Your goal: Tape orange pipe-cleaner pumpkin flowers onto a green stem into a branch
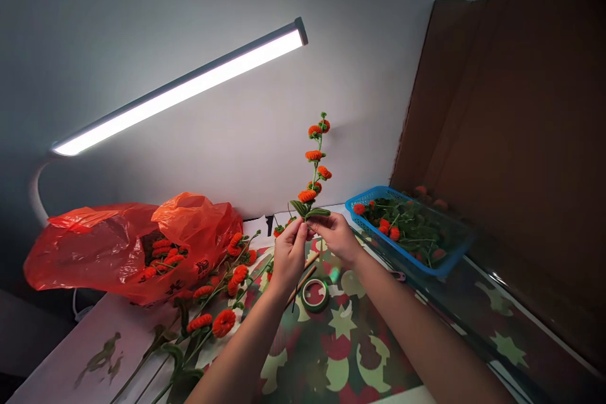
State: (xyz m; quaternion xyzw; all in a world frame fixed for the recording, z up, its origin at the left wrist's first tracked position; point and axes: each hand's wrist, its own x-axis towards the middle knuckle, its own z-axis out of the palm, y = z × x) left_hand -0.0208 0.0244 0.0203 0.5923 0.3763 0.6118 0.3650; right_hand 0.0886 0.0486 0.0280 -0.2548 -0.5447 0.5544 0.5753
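Upright above the table stands a stem of orange pipe-cleaner flowers (pixel 310 156), with green leaves near its base. My left hand (pixel 290 247) pinches the lower end of this stem between thumb and fingers. Close beside it, my right hand (pixel 337 235) has its fingers closed at the base of the leaves, touching the same stem. The lowest part of the stem is hidden by my fingers. Below my hands a roll of green tape (pixel 315 295) lies on the patterned mat (pixel 341 347), next to thin brown sticks (pixel 303 279).
A red plastic bag (pixel 95 252) holding orange flowers lies at the left. More finished flower stems (pixel 223 323) spread in front of it. At the right is a blue basket (pixel 353 203) of flowers, near a cardboard sheet (pixel 497 158). A lit lamp (pixel 189 91) hangs above.
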